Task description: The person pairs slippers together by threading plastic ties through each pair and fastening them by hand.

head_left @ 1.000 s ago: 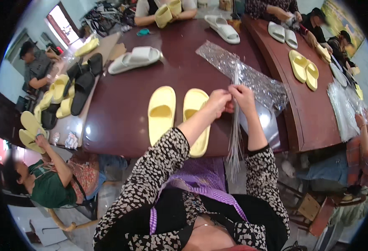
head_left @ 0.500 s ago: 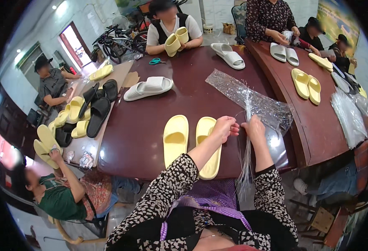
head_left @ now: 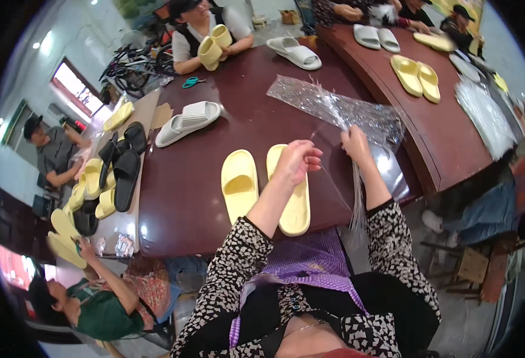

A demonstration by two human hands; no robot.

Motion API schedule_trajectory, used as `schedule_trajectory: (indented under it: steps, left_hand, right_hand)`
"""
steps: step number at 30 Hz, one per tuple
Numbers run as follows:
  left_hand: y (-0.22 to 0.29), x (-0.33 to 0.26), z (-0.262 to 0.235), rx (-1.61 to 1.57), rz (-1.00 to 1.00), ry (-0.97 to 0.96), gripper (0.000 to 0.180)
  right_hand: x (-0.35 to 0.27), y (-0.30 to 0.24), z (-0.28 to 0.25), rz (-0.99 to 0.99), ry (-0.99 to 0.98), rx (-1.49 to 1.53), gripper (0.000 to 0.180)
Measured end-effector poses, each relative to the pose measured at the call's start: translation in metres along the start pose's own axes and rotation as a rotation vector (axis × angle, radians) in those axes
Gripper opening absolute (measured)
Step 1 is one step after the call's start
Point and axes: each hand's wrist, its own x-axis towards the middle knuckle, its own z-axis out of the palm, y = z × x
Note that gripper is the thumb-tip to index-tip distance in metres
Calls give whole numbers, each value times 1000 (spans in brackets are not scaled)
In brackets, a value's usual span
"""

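In my right hand is a bundle of thin, clear plastic strands, its tail hanging past the table edge. To its left, over the right one of two yellow slippers, my left hand is closed with its fingertips pinched. One thin strand appears to run from them toward the bundle's tail. The right yellow slipper is partly covered by my left hand and forearm. Beside it lies the left yellow slipper. A clear, crinkled plastic sleeve lies flat just beyond my right hand, with the bundle's upper end over it.
On the brown table are a pair of white slippers, another white pair and blue scissors. Black slippers and yellow ones crowd the left side table. Clear bags stack at right. Several co-workers sit around.
My hands have moved apart, the left drawing away from the bundle with what looks like a single strand. My right hand has shifted up along the bundle. The whole view has tilted slightly.
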Motion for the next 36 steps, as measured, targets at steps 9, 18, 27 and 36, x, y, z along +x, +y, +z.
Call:
schedule_trajectory:
  steps: [9, 18, 27, 36]
  left_hand:
    - [45, -37, -34, -93, 132, 29, 5]
    - [89, -102, -116, -294, 241, -6, 7]
    - [46, -146, -117, -391, 247, 128, 8]
    - [37, -160, -126, -323, 316, 196, 9]
  right_hand:
    - [29, -8, -21, -106, -3, -193, 24]
    - [77, -1, -36, 44, 30, -174, 27]
    - [135, -41, 8, 228, -44, 46, 32]
    - [97, -44, 31, -188, 103, -484, 32]
